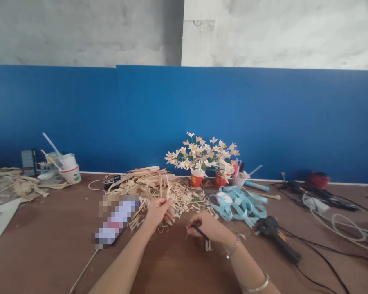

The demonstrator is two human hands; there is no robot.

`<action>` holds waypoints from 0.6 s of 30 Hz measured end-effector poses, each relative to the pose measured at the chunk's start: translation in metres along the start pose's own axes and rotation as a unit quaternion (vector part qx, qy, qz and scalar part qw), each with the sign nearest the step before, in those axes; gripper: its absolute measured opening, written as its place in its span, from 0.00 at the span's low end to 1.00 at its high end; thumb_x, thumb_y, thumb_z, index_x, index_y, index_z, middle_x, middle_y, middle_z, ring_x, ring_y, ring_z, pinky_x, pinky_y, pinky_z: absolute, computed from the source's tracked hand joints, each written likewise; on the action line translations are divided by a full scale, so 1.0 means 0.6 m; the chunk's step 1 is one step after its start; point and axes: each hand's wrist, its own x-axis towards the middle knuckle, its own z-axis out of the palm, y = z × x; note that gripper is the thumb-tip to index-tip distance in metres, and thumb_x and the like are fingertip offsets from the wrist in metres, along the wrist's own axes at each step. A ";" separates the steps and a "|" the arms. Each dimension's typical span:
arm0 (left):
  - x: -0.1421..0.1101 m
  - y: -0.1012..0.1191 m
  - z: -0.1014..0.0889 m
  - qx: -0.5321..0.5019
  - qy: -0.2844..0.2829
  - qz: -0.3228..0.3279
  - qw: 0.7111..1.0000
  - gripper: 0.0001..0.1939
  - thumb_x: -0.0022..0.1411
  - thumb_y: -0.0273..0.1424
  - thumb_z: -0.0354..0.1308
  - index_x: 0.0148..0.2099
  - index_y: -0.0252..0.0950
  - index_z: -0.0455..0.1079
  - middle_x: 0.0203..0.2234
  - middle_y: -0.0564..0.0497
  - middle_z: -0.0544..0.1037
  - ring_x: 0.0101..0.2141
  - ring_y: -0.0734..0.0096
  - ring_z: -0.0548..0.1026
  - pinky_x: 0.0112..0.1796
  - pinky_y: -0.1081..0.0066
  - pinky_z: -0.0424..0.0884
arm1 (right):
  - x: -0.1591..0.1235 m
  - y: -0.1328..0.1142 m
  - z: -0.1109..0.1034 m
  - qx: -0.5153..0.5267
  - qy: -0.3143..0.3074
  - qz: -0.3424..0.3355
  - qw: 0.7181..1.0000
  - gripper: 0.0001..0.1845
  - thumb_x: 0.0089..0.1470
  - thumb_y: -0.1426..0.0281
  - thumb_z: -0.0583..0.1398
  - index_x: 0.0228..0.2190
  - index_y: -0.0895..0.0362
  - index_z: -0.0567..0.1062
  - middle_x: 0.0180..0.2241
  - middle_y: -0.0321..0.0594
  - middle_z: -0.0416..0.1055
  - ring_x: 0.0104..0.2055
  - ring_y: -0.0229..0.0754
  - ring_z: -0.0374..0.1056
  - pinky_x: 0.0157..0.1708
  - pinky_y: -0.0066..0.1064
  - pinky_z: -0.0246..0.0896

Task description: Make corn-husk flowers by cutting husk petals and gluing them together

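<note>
Your left hand (158,211) pinches a pale husk piece (171,211) just before the husk-strip pile (144,183); your right hand (207,225) grips a slim dark tool (200,232) (exact type unclear). Hold the piece steady and guide the tool lightly.

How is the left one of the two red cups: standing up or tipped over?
Standing up: the left red cup has its wider end up, and pale flowers spread above it.

Phone scrn (118,222) pixelated, illeg.
</note>
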 end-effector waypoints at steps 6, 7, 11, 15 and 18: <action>0.004 -0.010 -0.005 0.069 0.039 0.040 0.996 0.18 0.51 0.44 0.56 0.24 0.33 0.69 0.09 0.57 0.65 0.11 0.80 0.61 0.12 0.80 0.53 | -0.001 -0.003 0.001 0.031 -0.019 0.030 0.999 0.11 0.42 0.65 0.59 0.22 0.62 0.75 0.12 0.31 0.61 0.12 0.30 0.54 0.11 0.19 0.47; 0.004 -0.011 -0.005 0.073 0.043 0.045 0.995 0.18 0.51 0.44 0.56 0.24 0.33 0.69 0.09 0.58 0.64 0.11 0.80 0.60 0.13 0.80 0.53 | -0.002 -0.003 0.001 0.040 -0.024 0.035 0.998 0.12 0.43 0.64 0.59 0.22 0.61 0.75 0.12 0.31 0.61 0.12 0.29 0.54 0.11 0.19 0.47; 0.002 -0.005 -0.006 0.061 0.066 0.055 0.994 0.18 0.50 0.44 0.56 0.24 0.32 0.69 0.09 0.58 0.63 0.12 0.81 0.58 0.15 0.79 0.51 | -0.001 0.003 0.002 0.057 -0.039 0.040 0.997 0.12 0.42 0.63 0.60 0.24 0.61 0.75 0.12 0.31 0.62 0.12 0.30 0.54 0.10 0.19 0.49; -0.001 0.000 -0.005 0.033 0.081 0.056 0.995 0.17 0.50 0.43 0.56 0.24 0.32 0.69 0.09 0.59 0.61 0.12 0.82 0.55 0.16 0.79 0.48 | 0.000 0.009 0.002 0.051 -0.044 0.039 0.997 0.13 0.42 0.63 0.60 0.25 0.61 0.76 0.13 0.32 0.63 0.12 0.30 0.55 0.11 0.18 0.50; -0.001 0.001 -0.004 0.026 0.075 0.067 0.995 0.16 0.51 0.42 0.56 0.25 0.32 0.70 0.08 0.60 0.60 0.13 0.82 0.55 0.17 0.79 0.49 | -0.001 0.009 0.001 0.053 -0.045 0.047 0.996 0.13 0.42 0.63 0.60 0.26 0.61 0.76 0.14 0.32 0.64 0.12 0.29 0.55 0.10 0.18 0.49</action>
